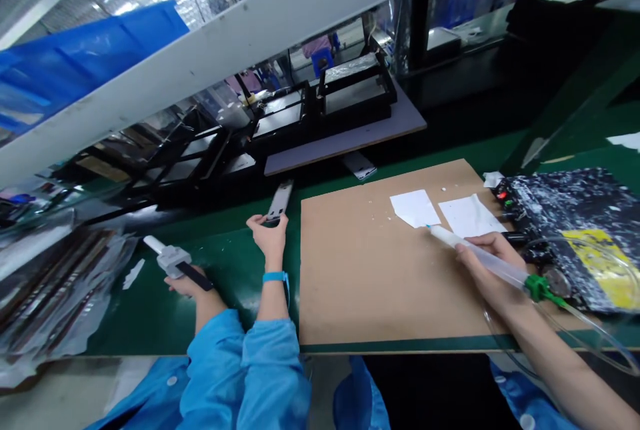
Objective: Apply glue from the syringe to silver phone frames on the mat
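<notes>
My left hand (pixel 270 237), with a blue band on the wrist, pinches the near end of a flat silver phone part (pixel 281 198) over the green bench mat. In my right hand (pixel 493 267) is a translucent dispensing syringe (pixel 500 266), fingers wrapped around its barrel. Its blue tip points to the upper left and lies by a white paper piece (pixel 414 208) on the brown cardboard sheet (pixel 360 283). A green cap (pixel 537 288) joins the syringe's back end to clear tubing. A second white paper (pixel 471 215) lies just beyond my right hand.
At left, a co-worker's hand (pixel 185 283) grips a grey and black tool (pixel 173 261). Wrapped strips (pixel 60 297) are stacked far left. Black trays (pixel 355 93) stand on a raised board (pixel 350 140); another phone part (pixel 359 165) lies below. A speckled control box (pixel 580 217) stands right.
</notes>
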`<state>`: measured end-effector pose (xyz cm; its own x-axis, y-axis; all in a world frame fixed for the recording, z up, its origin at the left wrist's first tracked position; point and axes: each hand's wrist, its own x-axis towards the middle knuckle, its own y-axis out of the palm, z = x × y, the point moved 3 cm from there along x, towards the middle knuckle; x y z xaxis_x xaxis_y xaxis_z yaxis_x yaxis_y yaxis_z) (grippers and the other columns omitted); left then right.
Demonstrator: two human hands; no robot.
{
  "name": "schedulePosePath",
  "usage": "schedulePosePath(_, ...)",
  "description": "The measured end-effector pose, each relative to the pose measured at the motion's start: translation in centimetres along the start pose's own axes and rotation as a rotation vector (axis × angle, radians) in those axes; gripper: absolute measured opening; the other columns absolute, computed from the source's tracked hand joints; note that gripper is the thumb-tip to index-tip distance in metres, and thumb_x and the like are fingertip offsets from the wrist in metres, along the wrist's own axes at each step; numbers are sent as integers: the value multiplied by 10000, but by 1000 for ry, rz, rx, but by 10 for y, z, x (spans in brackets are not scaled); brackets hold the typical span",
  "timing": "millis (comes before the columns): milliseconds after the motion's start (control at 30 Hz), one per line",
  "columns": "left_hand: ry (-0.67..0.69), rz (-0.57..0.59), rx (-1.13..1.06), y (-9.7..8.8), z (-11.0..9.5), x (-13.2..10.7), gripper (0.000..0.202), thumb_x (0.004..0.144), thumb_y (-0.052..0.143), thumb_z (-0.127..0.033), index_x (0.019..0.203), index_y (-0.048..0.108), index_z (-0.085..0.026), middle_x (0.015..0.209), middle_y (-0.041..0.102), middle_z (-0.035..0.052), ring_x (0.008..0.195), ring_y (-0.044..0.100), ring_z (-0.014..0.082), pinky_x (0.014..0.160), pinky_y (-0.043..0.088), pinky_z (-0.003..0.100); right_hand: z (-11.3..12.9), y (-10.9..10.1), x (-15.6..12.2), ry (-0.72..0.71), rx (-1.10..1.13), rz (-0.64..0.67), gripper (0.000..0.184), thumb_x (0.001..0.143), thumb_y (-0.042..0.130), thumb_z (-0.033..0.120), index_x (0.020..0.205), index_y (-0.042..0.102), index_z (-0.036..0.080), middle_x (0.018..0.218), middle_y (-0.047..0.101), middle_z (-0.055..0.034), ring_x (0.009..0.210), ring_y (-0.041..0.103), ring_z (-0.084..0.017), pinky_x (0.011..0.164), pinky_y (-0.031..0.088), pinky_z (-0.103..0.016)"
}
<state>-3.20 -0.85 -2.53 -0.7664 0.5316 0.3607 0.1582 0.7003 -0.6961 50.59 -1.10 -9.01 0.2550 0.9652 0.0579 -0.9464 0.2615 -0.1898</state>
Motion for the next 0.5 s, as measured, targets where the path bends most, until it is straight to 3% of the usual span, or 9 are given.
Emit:
schedulePosePath(100,147,171,-80,-7,3,-41,649,837,915,-345,1323,489,-284,1347,824,94,914,809,212,978,674,403,11,1,-6,-22,-31,8,519,863,921,740,996,737,274,853,810,-69,683,710,-248,599,532,-365)
schedulePosePath(167,290,338,-132,-9,3,-62,714,812,922,-348,1410,538,-280,1457,803,122,1122,835,264,1093,666,447,15,1,-8,-16,-49,15,523,862,926,741,999,740,272,865,818,-72,690,720,-252,604,539,-362)
schedulePosePath(233,386,446,-147,-10,1,-72,767,860,878,-355,1546,546,-272,1602,735,159,1430,756,330,1248,601,511,19,1,-9,-9,-45,15,524,865,919,747,996,738,272,850,813,-70,677,715,-249,593,530,-355)
schedulePosePath(300,377,441,-66,-7,-3,-71,735,952,791,-364,1631,534,-251,1655,692,183,1543,685,348,1299,563,533,20,1,-9,-5,-33,10,518,861,915,745,982,736,274,832,804,-68,665,710,-248,580,525,-351)
schedulePosePath(400,303,361,107,4,-16,-64,630,1056,709,-471,1598,596,-170,1553,712,255,1478,689,422,1243,574,609,19,3,-8,11,-19,15,485,841,931,700,978,743,274,835,806,-66,668,720,-246,585,540,-346)
schedulePosePath(500,273,335,278,18,-36,-62,731,1066,714,-643,1555,638,-104,1491,702,314,1448,652,513,1182,559,668,17,5,-7,31,24,33,460,814,945,653,976,743,273,821,804,-60,648,716,-237,576,544,-341)
